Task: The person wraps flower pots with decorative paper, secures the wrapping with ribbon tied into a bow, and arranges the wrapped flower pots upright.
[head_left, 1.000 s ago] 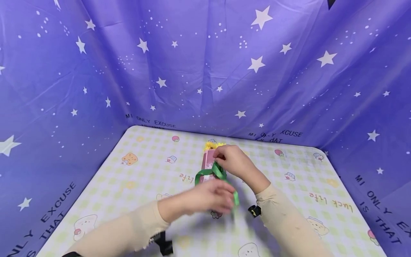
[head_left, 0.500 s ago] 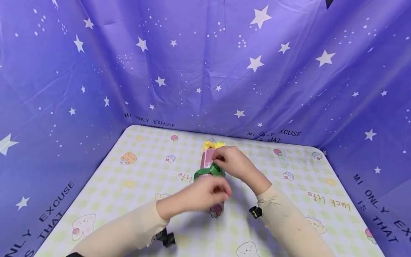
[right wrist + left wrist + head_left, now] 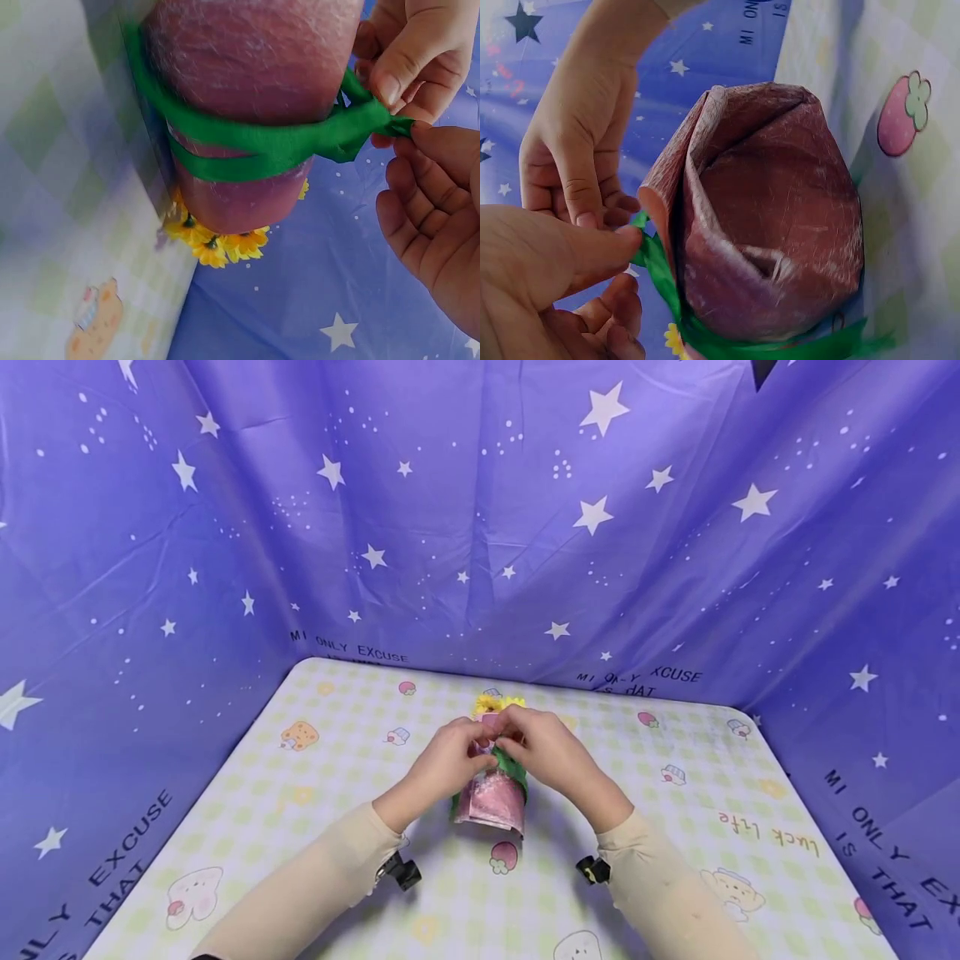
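Note:
A pink paper-wrapped bouquet (image 3: 491, 802) lies on the table, its folded open end towards me. Yellow flowers (image 3: 217, 244) stick out of the far end. Green ribbon (image 3: 255, 141) circles the paper, its ends gathered on top in a twisted, knot-like bunch. My left hand (image 3: 441, 768) pinches ribbon between thumb and fingers on the left of that bunch. From the other side my right hand (image 3: 553, 758) pinches the ribbon too, thumb against forefinger, other fingers loosely bent. The two sets of fingertips nearly meet over the bouquet. In the left wrist view the paper's hollow end (image 3: 772, 202) shows creased folds.
The bouquet rests on a checked, cartoon-printed tablecloth (image 3: 637, 893). Purple star-printed curtains (image 3: 480, 510) hang behind the table and along both sides. Black straps with small mounts (image 3: 401, 870) sit at the wrists.
My left hand has moved up and away from me, from above the bouquet's near end to the ribbon beside my right hand. The paper's near end is uncovered. My right hand stays nearly in place.

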The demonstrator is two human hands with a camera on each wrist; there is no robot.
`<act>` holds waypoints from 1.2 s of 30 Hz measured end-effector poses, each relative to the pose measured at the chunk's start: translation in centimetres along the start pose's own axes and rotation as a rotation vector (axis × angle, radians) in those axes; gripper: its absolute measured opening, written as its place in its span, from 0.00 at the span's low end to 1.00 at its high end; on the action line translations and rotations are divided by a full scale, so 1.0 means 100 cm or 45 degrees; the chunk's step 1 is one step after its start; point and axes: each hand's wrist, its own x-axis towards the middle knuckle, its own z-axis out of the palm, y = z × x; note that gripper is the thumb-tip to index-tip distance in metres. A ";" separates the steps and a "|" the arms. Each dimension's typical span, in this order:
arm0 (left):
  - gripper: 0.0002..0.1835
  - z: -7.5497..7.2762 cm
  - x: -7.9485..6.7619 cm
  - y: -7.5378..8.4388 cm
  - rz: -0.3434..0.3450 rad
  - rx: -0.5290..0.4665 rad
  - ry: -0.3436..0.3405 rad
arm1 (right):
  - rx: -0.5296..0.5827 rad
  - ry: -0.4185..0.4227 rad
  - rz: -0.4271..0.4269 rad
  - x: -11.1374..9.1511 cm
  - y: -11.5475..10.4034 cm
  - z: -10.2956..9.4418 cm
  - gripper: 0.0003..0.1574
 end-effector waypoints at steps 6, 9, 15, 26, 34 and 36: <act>0.09 0.009 -0.001 0.000 -0.001 -0.065 0.058 | 0.010 0.077 -0.014 -0.008 0.003 0.005 0.07; 0.08 0.012 -0.002 0.000 0.009 -0.099 0.093 | 0.045 0.110 -0.026 -0.012 0.004 0.008 0.07; 0.03 0.018 -0.005 -0.002 0.018 -0.152 0.167 | 0.093 0.154 -0.028 -0.019 0.008 0.011 0.08; 0.04 0.022 -0.005 -0.006 -0.012 -0.190 0.203 | 0.154 0.261 -0.041 -0.026 0.017 0.008 0.12; 0.04 0.021 -0.007 -0.008 -0.044 -0.171 0.199 | 0.101 0.240 0.044 -0.025 0.023 0.014 0.10; 0.05 0.021 -0.008 -0.009 -0.044 -0.160 0.199 | 0.070 0.226 0.078 -0.024 0.025 0.017 0.11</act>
